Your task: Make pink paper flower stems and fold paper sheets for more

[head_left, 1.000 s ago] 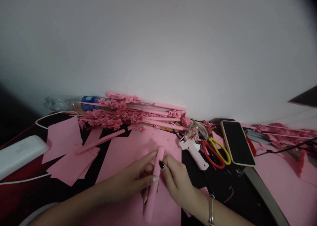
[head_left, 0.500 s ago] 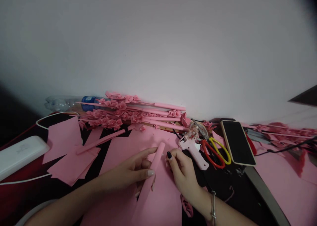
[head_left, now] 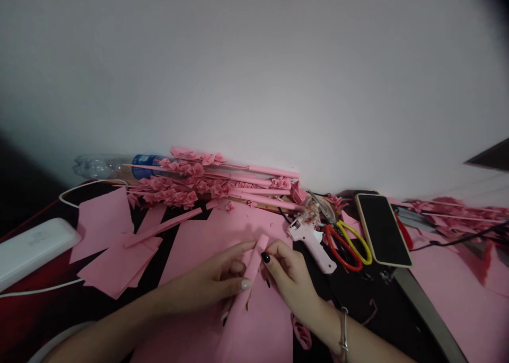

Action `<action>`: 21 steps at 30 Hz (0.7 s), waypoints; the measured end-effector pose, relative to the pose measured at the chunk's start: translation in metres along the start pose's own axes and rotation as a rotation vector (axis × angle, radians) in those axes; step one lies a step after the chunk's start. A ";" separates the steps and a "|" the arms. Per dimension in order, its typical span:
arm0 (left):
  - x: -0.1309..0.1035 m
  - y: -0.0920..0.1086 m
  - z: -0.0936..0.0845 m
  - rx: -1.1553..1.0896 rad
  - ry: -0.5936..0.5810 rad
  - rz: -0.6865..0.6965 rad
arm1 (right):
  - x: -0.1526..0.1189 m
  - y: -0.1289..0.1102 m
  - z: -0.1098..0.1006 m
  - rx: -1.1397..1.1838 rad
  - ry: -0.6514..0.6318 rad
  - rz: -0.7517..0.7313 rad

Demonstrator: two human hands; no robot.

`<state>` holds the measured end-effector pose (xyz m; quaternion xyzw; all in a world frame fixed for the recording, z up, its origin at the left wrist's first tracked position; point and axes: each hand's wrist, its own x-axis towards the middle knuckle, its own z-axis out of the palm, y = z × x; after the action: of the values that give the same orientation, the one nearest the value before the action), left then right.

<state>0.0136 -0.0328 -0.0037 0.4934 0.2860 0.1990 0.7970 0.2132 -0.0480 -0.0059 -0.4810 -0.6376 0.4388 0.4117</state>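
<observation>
A rolled pink paper tube (head_left: 254, 262) slants up from the front, over a flat pink sheet (head_left: 183, 320). My left hand (head_left: 226, 273) is closed around its left side, with the thumb lying across the front. At the upper end, my right hand (head_left: 284, 267) pinches the tube's right edge between thumb and fingers. The fingertips behind the paper are partly hidden. A pale pink glue gun (head_left: 312, 244) lies just right of my right hand. Beside it rest scissors with red and yellow handles (head_left: 353, 244).
Pink paper flowers on stems (head_left: 191, 183) are piled along the wall, by a plastic bottle (head_left: 103, 166). At left are pink paper pieces (head_left: 115, 262) and a white device (head_left: 40, 246) with a cable. A phone (head_left: 384, 228) lies at right, near more pink sheets (head_left: 457, 294).
My right hand has moved left onto the upper end of the paper tube, where it was apart from it before. My left hand keeps its hold, almost in the same place.
</observation>
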 end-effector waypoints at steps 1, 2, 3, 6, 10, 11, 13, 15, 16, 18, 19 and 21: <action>0.000 -0.001 0.001 0.016 -0.013 -0.011 | 0.000 0.000 0.000 -0.007 0.001 0.010; 0.000 -0.001 0.001 0.029 -0.024 -0.022 | 0.000 0.001 0.001 -0.012 0.004 0.021; 0.000 -0.001 0.002 0.037 -0.028 -0.029 | 0.001 0.001 0.002 -0.011 0.004 0.029; 0.000 0.000 0.002 0.039 -0.018 -0.030 | 0.002 0.002 0.002 0.032 0.005 0.046; 0.001 0.003 -0.002 -0.010 0.007 -0.019 | 0.003 0.004 0.002 0.159 0.062 0.075; 0.001 0.004 -0.004 -0.030 0.020 -0.015 | 0.003 0.005 0.002 0.186 0.073 0.085; 0.001 0.004 -0.007 -0.069 0.063 0.000 | 0.003 0.006 0.001 0.189 0.084 0.088; 0.001 0.004 -0.009 -0.109 0.132 0.007 | 0.003 0.006 0.001 0.124 0.101 0.061; 0.002 0.004 -0.009 -0.128 0.165 0.004 | 0.003 0.006 0.001 0.091 0.107 0.046; 0.002 0.005 -0.009 -0.177 0.224 -0.004 | 0.003 0.005 0.000 0.056 0.090 0.032; 0.002 0.005 -0.009 -0.205 0.245 -0.013 | 0.003 0.005 -0.001 0.054 0.068 0.033; 0.002 0.007 -0.010 -0.267 0.268 -0.031 | 0.002 0.005 -0.002 0.048 0.020 0.035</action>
<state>0.0089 -0.0220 -0.0014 0.3479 0.3682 0.2866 0.8132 0.2156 -0.0454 -0.0102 -0.4867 -0.6142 0.4561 0.4217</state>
